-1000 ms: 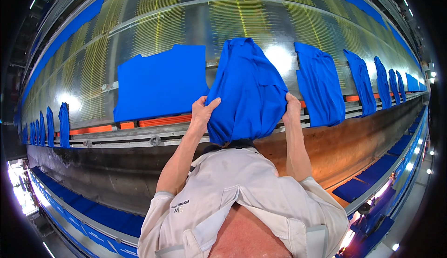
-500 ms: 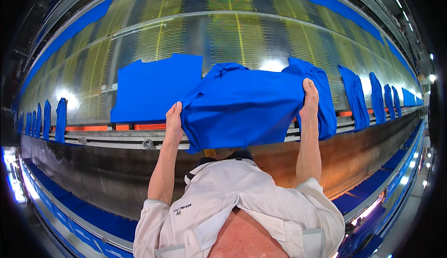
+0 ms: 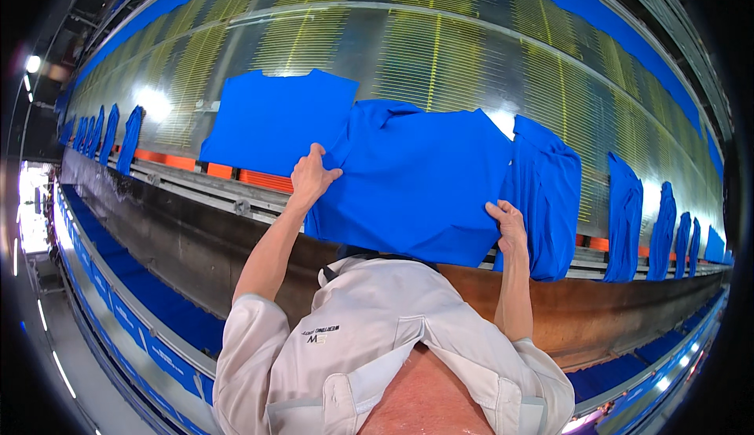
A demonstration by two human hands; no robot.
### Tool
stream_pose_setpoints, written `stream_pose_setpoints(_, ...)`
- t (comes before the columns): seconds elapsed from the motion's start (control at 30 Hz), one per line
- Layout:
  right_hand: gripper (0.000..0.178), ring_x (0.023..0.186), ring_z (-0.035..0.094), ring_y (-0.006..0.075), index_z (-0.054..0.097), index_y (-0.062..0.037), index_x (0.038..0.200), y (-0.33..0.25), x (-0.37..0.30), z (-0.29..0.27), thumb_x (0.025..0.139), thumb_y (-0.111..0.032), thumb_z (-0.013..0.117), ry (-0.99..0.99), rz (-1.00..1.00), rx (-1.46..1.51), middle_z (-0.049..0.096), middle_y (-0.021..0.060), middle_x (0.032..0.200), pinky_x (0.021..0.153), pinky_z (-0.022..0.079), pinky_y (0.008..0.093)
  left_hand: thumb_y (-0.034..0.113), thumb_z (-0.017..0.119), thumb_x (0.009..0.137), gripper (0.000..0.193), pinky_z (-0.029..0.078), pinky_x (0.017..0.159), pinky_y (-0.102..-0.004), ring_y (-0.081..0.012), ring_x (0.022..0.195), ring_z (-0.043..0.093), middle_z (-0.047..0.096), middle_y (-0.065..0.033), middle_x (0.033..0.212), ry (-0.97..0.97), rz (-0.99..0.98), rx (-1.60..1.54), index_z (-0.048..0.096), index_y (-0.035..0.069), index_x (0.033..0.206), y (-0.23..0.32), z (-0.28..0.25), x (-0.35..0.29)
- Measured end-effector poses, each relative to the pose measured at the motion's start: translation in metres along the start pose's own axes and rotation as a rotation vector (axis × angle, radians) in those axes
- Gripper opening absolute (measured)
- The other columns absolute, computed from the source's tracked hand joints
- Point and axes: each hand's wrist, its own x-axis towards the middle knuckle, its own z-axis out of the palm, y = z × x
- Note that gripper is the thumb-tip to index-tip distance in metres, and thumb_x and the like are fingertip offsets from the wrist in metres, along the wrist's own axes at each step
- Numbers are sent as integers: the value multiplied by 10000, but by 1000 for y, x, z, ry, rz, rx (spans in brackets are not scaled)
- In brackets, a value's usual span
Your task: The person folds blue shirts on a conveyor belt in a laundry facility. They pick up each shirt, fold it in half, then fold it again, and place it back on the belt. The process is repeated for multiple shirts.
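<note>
A blue fabric piece (image 3: 424, 179) lies spread in front of me over the near edge of a long table, its lower part hanging toward my body. My left hand (image 3: 314, 176) is at its left edge, thumb and fingers apart, touching the cloth. At the right edge, my right hand (image 3: 509, 224) pinches the fabric between thumb and fingers. Left of this piece, a flat blue fabric panel (image 3: 279, 121) with a notched top edge lies on the table. Close on the right, a bunched blue cloth (image 3: 550, 195) drapes over the table edge.
The table (image 3: 369, 50) has yellow striped bands across its metallic surface. Several folded blue cloths (image 3: 624, 219) hang along its near edge on both sides. A metal rail (image 3: 259, 209) and a brown trough wall (image 3: 597, 309) run below that edge. More blue fabric (image 3: 581, 14) covers the far side.
The cloth between my hands has been lowered and spread flatter. My left hand has loosened its grip, and my right hand has moved down along the right edge. The view has turned.
</note>
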Motion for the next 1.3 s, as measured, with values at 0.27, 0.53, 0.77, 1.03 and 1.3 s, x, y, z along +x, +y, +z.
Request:
stream_pose_setpoints(0.27, 117, 663, 530, 38, 594, -128, 812, -8, -10, -4, 809, -100, 708, -20, 10, -84, 568, -61, 716, 539, 441, 263, 229, 753, 765, 432, 475, 810, -449, -368, 976, 570, 571, -154, 1034, 485, 406, 148, 546, 35, 1091, -21, 26, 24)
stream_pose_setpoints(0.53, 74, 796, 564, 72, 642, -87, 900, 19, 4, -4, 847, -118, 683, 76, -155, -15, 651, -21, 852, 713, 443, 240, 202, 685, 815, 255, 486, 727, -404, -299, 823, 625, 645, -139, 908, 335, 234, -143, 658, 22, 994, -17, 41, 57)
stream_pose_setpoints(0.77, 95, 847, 572, 95, 630, -20, 956, 24, -2, 12, 897, -95, 624, 110, -277, 289, 651, 37, 901, 797, 442, 247, 160, 617, 889, 134, 475, 681, -348, -166, 858, 584, 641, -63, 919, -44, -247, -1372, 633, 28, 903, -62, 44, 94)
stream_pose_setpoints(1.03, 124, 869, 557, 88, 623, -36, 934, -5, -29, 21, 900, -153, 642, 155, -346, 215, 639, 22, 893, 830, 429, 248, 189, 645, 895, 185, 515, 778, -305, -143, 854, 628, 662, -67, 969, -378, -207, -1150, 628, 28, 985, -28, -9, 48)
stream_pose_setpoints(1.3, 118, 738, 475, 37, 612, -57, 856, -59, -47, 21, 908, -160, 634, 227, -482, 229, 563, -45, 784, 699, 385, 192, 152, 592, 930, 72, 510, 694, -257, -88, 752, 596, 623, -1, 846, -211, -87, -1490, 593, 88, 895, -19, -46, 12)
